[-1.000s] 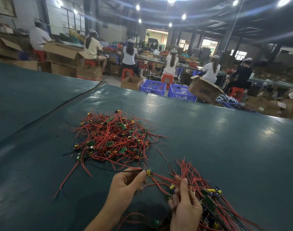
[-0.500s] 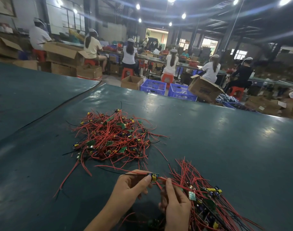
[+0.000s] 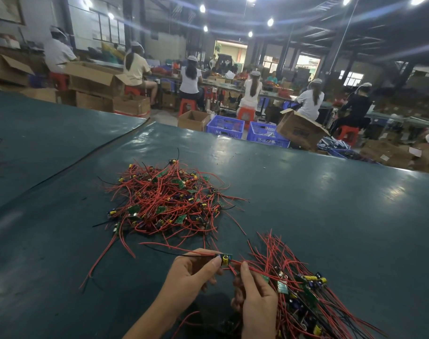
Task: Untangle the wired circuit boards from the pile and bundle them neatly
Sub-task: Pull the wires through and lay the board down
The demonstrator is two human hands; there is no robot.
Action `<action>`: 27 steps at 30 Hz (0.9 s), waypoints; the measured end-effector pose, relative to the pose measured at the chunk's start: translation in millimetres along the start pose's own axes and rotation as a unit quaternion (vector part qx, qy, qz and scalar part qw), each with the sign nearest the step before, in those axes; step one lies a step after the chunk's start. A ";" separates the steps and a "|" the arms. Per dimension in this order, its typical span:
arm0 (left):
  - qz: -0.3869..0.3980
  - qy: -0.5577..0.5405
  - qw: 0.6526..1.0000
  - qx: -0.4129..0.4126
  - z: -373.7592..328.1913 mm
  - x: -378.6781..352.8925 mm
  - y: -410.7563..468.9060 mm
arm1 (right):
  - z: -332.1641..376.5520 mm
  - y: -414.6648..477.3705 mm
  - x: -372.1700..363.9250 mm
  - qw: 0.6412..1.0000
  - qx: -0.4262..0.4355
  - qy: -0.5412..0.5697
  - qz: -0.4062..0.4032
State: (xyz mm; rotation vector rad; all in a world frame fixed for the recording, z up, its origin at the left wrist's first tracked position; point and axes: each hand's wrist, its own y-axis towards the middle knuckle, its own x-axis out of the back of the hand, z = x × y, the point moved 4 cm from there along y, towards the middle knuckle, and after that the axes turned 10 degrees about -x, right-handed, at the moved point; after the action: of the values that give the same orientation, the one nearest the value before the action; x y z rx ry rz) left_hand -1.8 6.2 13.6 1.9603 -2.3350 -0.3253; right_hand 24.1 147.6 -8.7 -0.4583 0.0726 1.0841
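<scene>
I see my left hand [image 3: 191, 272] low in the view, thumb and forefinger pinching a small circuit board [image 3: 225, 260] that carries a yellow capacitor, held just above the dark green surface [image 3: 330, 204]. My right hand [image 3: 255, 297] sits just beside it at 3 o'clock, fingers curled, pinching the red wires [image 3: 251, 269] that run out of that board. From the board's other side a red and a black lead trail off toward 9 o'clock. The tangled pile [image 3: 167, 204] of red-wired boards lies on the surface at 12 o'clock from my hands, apart from them. The sorted bundle [image 3: 304, 289] lies at 4 o'clock, touching my right hand, its wires fanning toward 12 o'clock. Beyond the surface's far edge, at 12 o'clock, stand two blue crates [image 3: 225, 126].
</scene>
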 end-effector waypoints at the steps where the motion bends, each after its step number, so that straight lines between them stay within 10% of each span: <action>1: 0.001 0.002 1.000 0.002 0.4 0.1 0.2 | -0.2 -0.2 0.0 1.000 -0.002 -0.001 0.001; 22: 0.011 -0.029 1.000 0.004 0.1 -1.0 2.2 | 11.3 -16.4 -12.5 0.992 0.066 -0.104 0.023; 27: -0.065 0.179 0.977 -0.096 4.2 12.1 2.8 | 4.6 -12.2 -2.8 0.997 0.003 -0.054 -0.048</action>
State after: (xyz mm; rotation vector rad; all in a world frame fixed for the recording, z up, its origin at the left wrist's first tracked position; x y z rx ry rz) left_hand -7.5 -4.8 9.2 1.8968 -1.8867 -0.1780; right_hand 32.5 142.4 0.2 -0.3935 -0.0413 1.0115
